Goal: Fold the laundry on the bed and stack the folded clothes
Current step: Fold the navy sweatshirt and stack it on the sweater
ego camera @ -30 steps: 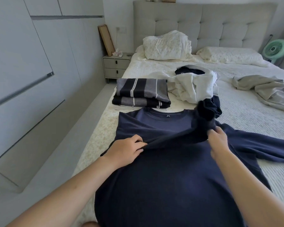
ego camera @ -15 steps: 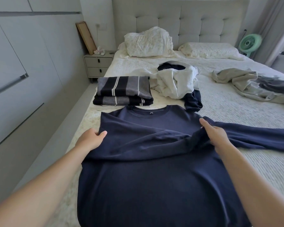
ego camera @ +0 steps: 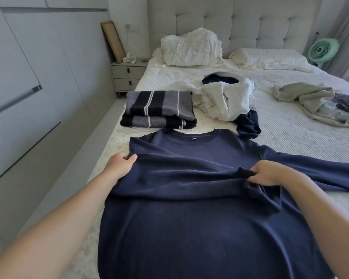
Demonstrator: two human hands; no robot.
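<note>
The navy long-sleeved top (ego camera: 189, 228) lies face-up across the near end of the bed (ego camera: 290, 125), collar at 12 o'clock and hem toward the person, so the body is spread flat for folding. Its left sleeve (ego camera: 179, 172) is laid crosswise over the chest, running from 9 o'clock toward 3 o'clock, which squares that side into a straight edge. The left hand (ego camera: 120, 168) grips the fold at the shoulder edge, thumb on top and fingers curled under the cloth, probably to pin the crease in place. The right hand (ego camera: 270, 174) pinches the cuff end of that sleeve, fingers bunched round the fabric near the middle of the chest, seemingly to pull it taut and set it down neatly. Both grips are narrow and hold cloth.

The other sleeve (ego camera: 320, 170) trails flat toward 3 o'clock, not yet folded in; it likely comes next.

At 11 o'clock, just beyond the collar, sits the stack of folded striped clothes (ego camera: 159, 111), close enough to receive this top once it is done. At 12 to 1 o'clock a heap of white laundry (ego camera: 226, 103) with a dark piece (ego camera: 248, 125) beside it waits unfolded, and at 2 o'clock a beige garment (ego camera: 310, 103) lies crumpled, well apart from the stack.
</note>
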